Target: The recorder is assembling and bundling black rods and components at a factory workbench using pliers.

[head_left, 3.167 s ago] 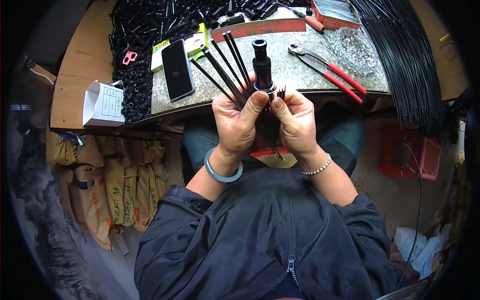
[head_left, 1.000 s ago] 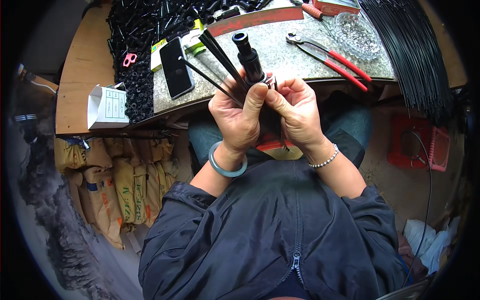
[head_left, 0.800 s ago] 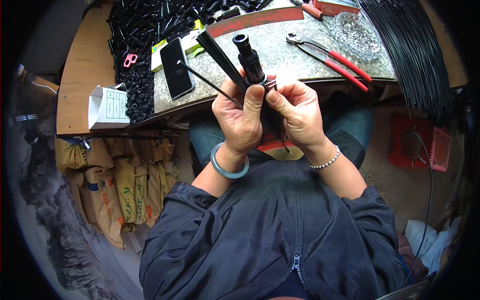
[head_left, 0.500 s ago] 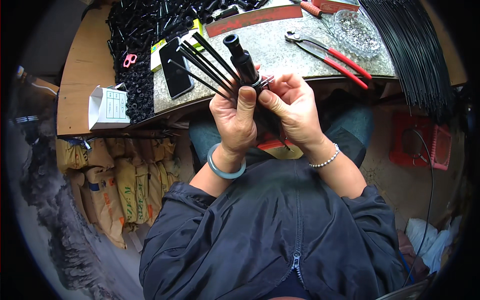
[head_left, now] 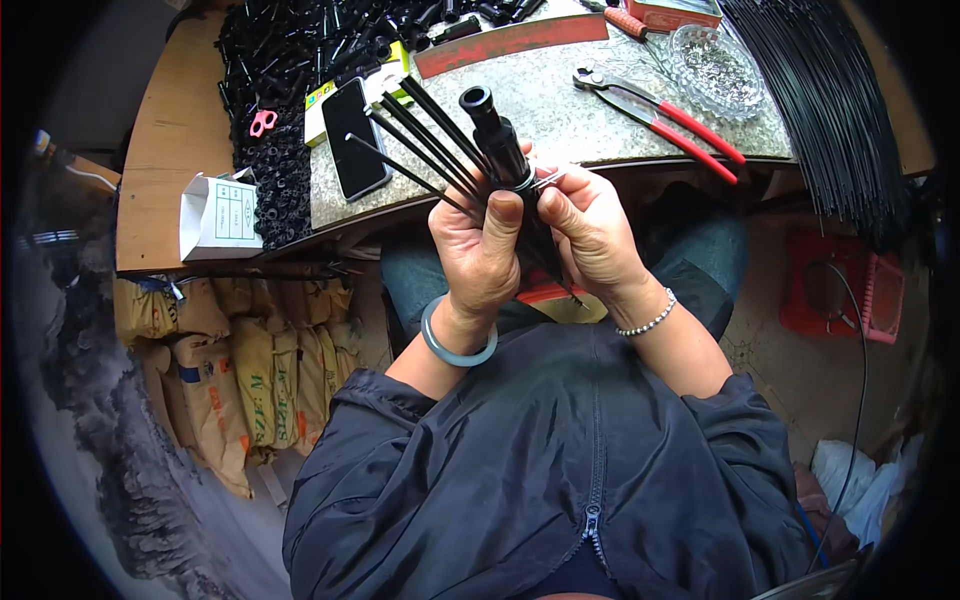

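My left hand (head_left: 472,248) is closed round a stepped black plastic tube (head_left: 494,138), tilted with its hollow end away from me. Several thin black rods (head_left: 408,145) with pale tips fan out to the left from the same hand. A thin silver wire (head_left: 547,179) sits around the tube's lower part, its ends sticking out to the right. Thumb and fingers of my right hand (head_left: 598,228) pinch at this spot, beside those wire ends. Dark rod ends (head_left: 560,275) hang below my hands. Where rods and tube join is hidden by my fingers.
Red-handled pliers (head_left: 665,122) lie on the table (head_left: 560,85), near a glass dish (head_left: 715,72) of small metal pieces. A phone (head_left: 356,140), a white box (head_left: 220,218), pink scissors (head_left: 262,123) and heaped black parts (head_left: 290,60) are left. Long black rods (head_left: 820,100) overhang the right edge.
Both hands and the tube have shifted slightly toward me and to the right in view. The silver wire ends now show more plainly. The grip stays the same.
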Motion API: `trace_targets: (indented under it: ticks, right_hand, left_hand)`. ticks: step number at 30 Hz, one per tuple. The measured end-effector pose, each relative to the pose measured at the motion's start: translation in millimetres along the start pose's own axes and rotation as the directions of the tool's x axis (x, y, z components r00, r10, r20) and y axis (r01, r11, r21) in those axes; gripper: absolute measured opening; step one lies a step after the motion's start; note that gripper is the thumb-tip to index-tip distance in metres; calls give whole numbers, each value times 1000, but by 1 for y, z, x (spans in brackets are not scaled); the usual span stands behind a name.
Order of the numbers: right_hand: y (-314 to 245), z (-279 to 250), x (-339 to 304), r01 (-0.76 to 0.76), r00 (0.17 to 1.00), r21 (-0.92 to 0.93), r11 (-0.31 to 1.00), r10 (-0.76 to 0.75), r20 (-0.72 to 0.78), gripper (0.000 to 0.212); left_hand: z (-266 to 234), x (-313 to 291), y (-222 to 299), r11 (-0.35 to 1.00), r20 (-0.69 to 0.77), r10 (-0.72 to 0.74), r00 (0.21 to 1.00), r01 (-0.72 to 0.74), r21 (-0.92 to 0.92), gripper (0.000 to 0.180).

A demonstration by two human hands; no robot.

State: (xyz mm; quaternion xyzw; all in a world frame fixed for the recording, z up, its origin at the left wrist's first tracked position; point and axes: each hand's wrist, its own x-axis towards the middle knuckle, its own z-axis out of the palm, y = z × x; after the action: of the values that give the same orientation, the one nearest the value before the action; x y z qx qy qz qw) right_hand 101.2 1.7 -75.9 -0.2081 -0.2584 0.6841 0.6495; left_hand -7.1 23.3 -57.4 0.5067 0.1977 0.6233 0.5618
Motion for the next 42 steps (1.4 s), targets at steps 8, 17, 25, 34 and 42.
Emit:
trace_targets:
  ticks: [8,17,25,34,42]
  right_hand:
    - [-8,-5,4,-51,997,32,998,49,58,15]
    - [11,2,2,164,986,-174,971,-167,2,41]
    - [29,-15,-13,221,974,-771,598,-102,200,20]
    - [-15,1,-11,393,905,-807,440,-338,257,72]
    - [-68,58,-16,505,670,-819,-273,-474,571,29]
  left_hand:
    - [-1,-1,-1,991,64,-79,995,85,-106,45]
    - [-13,15,3,957,280,-163,946,221,-189,57]
    - [-11,36,21,971,424,-119,898,195,-141,69]
    - [18,20,36,965,81,-222,972,208,157,25]
    - [17,12,19,943,150,108,983,-149,299,25]
